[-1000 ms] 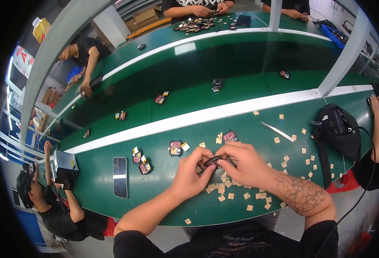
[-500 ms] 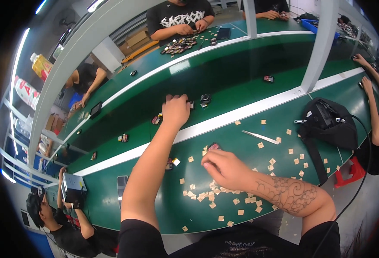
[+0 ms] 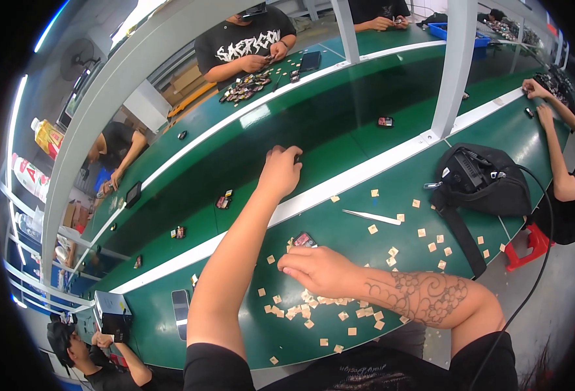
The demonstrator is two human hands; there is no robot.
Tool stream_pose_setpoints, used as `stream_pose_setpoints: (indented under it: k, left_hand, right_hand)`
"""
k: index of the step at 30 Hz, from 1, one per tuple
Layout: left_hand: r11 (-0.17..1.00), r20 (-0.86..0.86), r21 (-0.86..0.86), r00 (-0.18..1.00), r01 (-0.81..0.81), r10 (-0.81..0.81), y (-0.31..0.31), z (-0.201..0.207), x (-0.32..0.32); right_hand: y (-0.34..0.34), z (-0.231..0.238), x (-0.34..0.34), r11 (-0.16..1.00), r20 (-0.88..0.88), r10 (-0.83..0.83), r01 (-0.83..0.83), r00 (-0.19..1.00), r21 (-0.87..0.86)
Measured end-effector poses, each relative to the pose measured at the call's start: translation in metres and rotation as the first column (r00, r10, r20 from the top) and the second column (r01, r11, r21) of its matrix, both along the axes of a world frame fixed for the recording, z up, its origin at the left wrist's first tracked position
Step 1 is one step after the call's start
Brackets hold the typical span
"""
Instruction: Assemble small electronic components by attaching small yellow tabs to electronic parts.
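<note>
My left hand (image 3: 281, 171) reaches over the dark green belt beyond the white rail, its fingers curled down around a small black device (image 3: 298, 158), mostly hidden beneath them. Close to my body, my right hand (image 3: 322, 270) rests above the near green table with thumb and fingers pressed together; whatever they may hold is hidden. Just beyond its knuckles lies a small dark device with a reddish face (image 3: 305, 240). Around and below that hand are scattered many small beige square pieces (image 3: 309, 313). Pale pointed tweezers (image 3: 372, 217) lie farther right.
A black bag (image 3: 486, 179) sits on the table at right, its strap hanging toward me. At left lies a phone (image 3: 180, 313). More small devices (image 3: 223, 199) rest on the belt. Grey posts (image 3: 454, 72) rise from the rail. Co-workers sit opposite and at both sides.
My left hand has shifted right along the belt and closed over the black device that lay beside it. My right hand keeps its pinch near the reddish device. The view has swung slightly right.
</note>
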State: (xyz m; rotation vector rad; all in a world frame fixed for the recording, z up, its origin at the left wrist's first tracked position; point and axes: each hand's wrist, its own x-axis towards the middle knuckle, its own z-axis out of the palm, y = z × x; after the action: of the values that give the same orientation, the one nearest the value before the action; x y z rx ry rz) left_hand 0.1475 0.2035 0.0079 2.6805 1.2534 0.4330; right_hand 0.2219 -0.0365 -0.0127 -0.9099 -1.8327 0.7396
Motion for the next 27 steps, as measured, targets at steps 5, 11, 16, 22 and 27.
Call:
stream_pose_setpoints:
  k: [5, 11, 16, 22, 27]
  left_hand:
    - [0.973, 0.396, -0.145, 0.912, 0.177, -0.106, -0.079, 0.029, -0.05]
    - [0.908, 0.548, -0.388, 0.832, 0.159, 0.089, -0.178, 0.02, -0.138]
    - [0.91, 0.475, -0.372, 0.88, 0.184, 0.017, -0.207, 0.005, -0.162]
    - [0.915, 0.452, -0.331, 0.89, 0.229, -0.059, -0.212, 0.002, -0.165]
    - [0.927, 0.438, -0.284, 0.893, 0.244, -0.101, -0.216, -0.002, -0.173]
  right_hand:
    - [-0.003, 0.003, 0.003, 1.0, -0.027, 0.003, -0.004, 1.0, -0.024]
    - [-0.002, 0.007, -0.003, 0.99, -0.126, -0.08, 0.094, 0.989, 0.108]
    - [-0.001, 0.016, -0.001, 0.983, 0.002, -0.137, 0.136, 0.991, 0.127]
    - [-0.001, 0.022, 0.0, 0.994, 0.205, -0.088, 0.074, 0.975, 0.076]
    - [-0.012, 0.034, -0.002, 1.0, 0.541, -0.018, 0.017, 0.841, 0.007]
